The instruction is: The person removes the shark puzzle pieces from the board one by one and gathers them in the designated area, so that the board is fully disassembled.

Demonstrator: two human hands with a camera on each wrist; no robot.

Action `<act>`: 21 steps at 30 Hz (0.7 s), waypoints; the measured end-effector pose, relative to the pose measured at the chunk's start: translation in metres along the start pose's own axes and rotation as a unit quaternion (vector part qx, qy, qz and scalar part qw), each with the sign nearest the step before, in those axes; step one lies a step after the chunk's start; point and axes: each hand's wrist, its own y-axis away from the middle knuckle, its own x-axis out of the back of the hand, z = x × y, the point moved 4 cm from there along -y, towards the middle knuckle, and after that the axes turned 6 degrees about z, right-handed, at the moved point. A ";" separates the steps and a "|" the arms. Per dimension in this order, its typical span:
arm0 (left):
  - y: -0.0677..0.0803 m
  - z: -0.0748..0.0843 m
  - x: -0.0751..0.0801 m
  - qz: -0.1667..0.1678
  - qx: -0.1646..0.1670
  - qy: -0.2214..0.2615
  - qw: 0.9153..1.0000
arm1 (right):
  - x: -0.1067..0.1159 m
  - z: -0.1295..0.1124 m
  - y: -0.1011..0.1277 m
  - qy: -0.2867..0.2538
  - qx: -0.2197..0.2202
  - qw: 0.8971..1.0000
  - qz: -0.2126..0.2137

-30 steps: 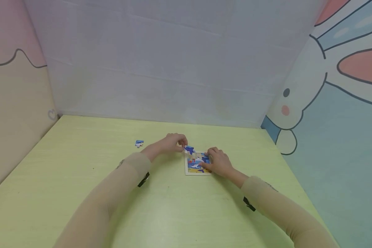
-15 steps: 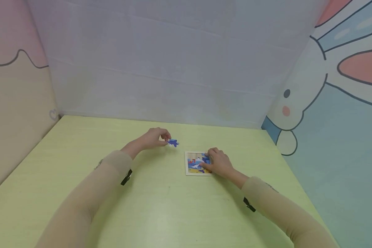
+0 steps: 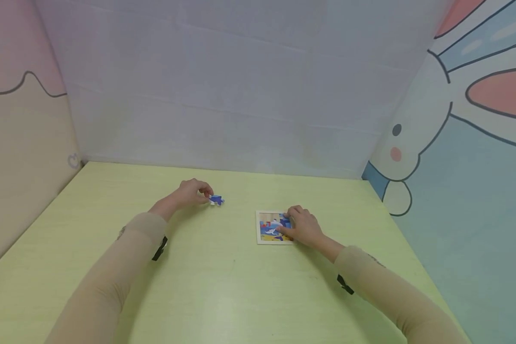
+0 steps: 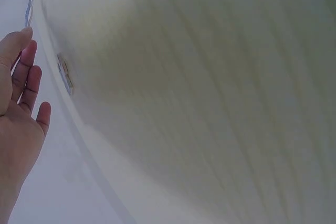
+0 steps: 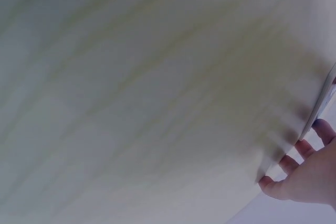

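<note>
My left hand (image 3: 192,193) pinches a blue-and-white jigsaw piece (image 3: 216,200) between thumb and fingers, to the left of the framed puzzle. In the left wrist view that piece (image 4: 29,10) appears edge-on at the fingertips, while a second piece (image 4: 65,73) lies on the table near the hand. The head view has this second piece hidden behind the left hand. My right hand (image 3: 304,226) grips the right side of the jigsaw puzzle (image 3: 270,231), thumb over the picture. In its pale frame are sea animals, with a bare brown patch at the upper left.
The pale yellow table (image 3: 236,291) reaches back to a white sheet-like wall (image 3: 223,95). A printed rabbit wall (image 3: 417,129) borders the right side, and a beige-and-pink wall (image 3: 21,143) the left.
My left hand has moved left, away from the puzzle's upper edge, carrying the jigsaw piece. It now covers where the loose piece lay. The right hand stays on the puzzle.
</note>
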 end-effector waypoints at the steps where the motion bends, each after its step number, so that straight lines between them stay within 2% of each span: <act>1: 0.001 -0.002 0.000 -0.001 0.004 -0.002 1.000 | 0.000 0.000 0.000 -0.001 0.000 1.000 0.000; 12: 0.003 -0.006 -0.004 -0.001 0.011 -0.008 1.000 | 0.000 0.001 0.002 0.001 -0.003 1.000 0.000; 17: 0.001 -0.002 -0.005 -0.022 0.020 0.008 1.000 | 0.000 0.001 0.001 0.000 -0.001 1.000 0.003; 21: 0.000 -0.003 -0.007 -0.026 0.032 -0.003 0.999 | 0.000 0.001 0.001 0.000 0.009 1.000 0.013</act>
